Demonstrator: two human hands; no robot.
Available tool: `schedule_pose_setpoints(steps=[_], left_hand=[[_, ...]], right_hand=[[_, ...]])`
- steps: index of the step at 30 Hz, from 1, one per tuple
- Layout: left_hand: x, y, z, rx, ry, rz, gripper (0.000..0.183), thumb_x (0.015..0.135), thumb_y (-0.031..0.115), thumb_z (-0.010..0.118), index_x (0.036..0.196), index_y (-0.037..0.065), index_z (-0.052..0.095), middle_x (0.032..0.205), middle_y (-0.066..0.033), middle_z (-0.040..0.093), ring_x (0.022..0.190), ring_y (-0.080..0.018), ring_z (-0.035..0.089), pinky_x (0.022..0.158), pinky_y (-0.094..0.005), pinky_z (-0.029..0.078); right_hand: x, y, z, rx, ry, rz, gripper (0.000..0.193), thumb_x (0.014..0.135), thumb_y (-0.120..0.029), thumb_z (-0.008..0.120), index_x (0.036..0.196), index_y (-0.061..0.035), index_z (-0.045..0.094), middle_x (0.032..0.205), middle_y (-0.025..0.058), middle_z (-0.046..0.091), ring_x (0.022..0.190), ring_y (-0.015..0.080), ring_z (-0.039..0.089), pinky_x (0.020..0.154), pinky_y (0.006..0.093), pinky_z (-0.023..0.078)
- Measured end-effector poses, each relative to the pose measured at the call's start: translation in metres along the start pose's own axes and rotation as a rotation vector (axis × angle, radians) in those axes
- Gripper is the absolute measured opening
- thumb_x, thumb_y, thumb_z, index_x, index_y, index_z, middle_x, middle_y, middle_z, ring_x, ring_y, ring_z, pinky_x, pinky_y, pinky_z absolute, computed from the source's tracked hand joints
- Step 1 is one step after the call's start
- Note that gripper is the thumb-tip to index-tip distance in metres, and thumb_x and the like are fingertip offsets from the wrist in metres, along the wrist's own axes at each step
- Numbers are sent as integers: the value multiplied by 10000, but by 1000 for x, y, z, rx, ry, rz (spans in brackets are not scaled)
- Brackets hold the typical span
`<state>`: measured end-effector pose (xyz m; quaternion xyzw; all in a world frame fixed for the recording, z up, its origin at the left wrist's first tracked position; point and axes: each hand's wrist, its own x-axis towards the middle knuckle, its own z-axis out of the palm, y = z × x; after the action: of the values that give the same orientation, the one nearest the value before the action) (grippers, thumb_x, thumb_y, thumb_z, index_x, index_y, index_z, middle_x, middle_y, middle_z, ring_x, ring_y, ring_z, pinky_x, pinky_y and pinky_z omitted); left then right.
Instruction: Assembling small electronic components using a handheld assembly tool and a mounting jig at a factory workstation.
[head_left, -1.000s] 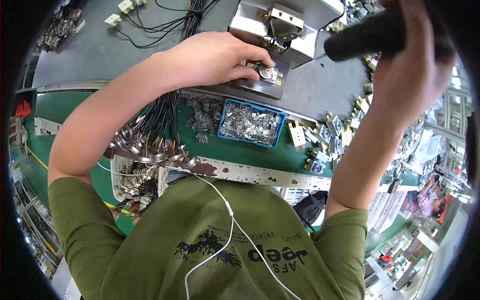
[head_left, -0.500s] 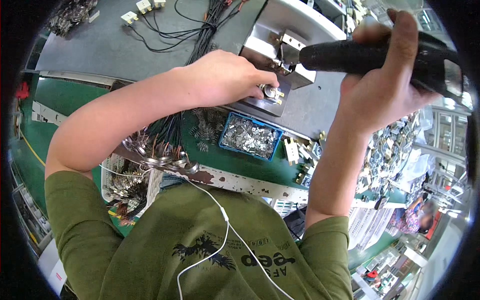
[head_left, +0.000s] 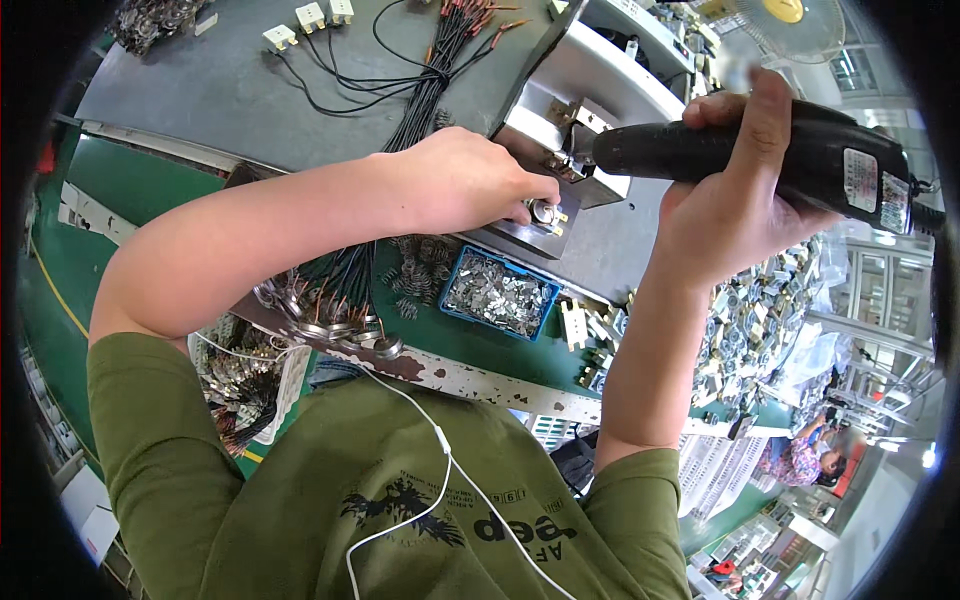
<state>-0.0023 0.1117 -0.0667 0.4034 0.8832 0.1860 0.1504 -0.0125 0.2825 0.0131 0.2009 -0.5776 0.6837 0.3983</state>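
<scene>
From up here I judge the work to be mid-cycle on one piece: a small round metal part (head_left: 543, 212) already sits seated on the grey metal fixture (head_left: 560, 150) at the middle of the bench, so the loading looks done, while the fastening does not. The tip of the black electric screwdriver (head_left: 760, 160) points toward the fixture but, as far as I can see, lies a little above and to the right of the part rather than on it. My left hand (head_left: 465, 180) comes in from the left with the forearm stretched across the green mat, palm down, fingers curled and closed on the round part, pinning it in place on the fixture. My right hand (head_left: 735, 205) is raised, forearm nearly upright, fingers wrapped tightly around the screwdriver's body and the thumb laid over the top, holding the tool close to level. A good deal seems left to do: a blue tray (head_left: 497, 293) of small metal pieces lies just below the fixture, and a bundle of black wires (head_left: 330, 295) with ring terminals lies under my left forearm.
</scene>
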Motion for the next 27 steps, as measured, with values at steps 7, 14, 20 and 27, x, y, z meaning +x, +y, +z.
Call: schedule_pose_setpoints(steps=[7,14,20,27], left_hand=[[0,-2,2,-9,14,1,243,963,282,609,1190,196,615,907,-117,730,892,-321,715,749,-460,555],[0,-1,2,11,5,11,247,967,283,606,1195,187,610,910,-122,726,892,-325,714,755,-460,552],[-2,-3,4,-18,32,28,255,970,282,606,1203,179,607,898,-130,722,897,-330,713,762,-461,553],[0,-3,4,2,26,9,313,963,297,614,1271,245,620,930,-99,732,893,-316,707,761,-441,557]], right_hand=[[-2,-2,0,-43,-12,-20,487,883,-18,761,1172,-35,370,703,150,664,512,199,632,462,320,551],[1,-8,0,2,-27,-39,493,893,-29,755,1179,-48,354,822,171,692,540,193,647,465,322,569],[-1,2,0,-38,-12,-18,502,884,-23,759,1183,-53,356,730,144,675,516,190,639,465,318,566],[10,7,5,-14,-126,-70,536,886,-3,741,1225,-41,327,782,167,698,533,204,662,468,309,572]])
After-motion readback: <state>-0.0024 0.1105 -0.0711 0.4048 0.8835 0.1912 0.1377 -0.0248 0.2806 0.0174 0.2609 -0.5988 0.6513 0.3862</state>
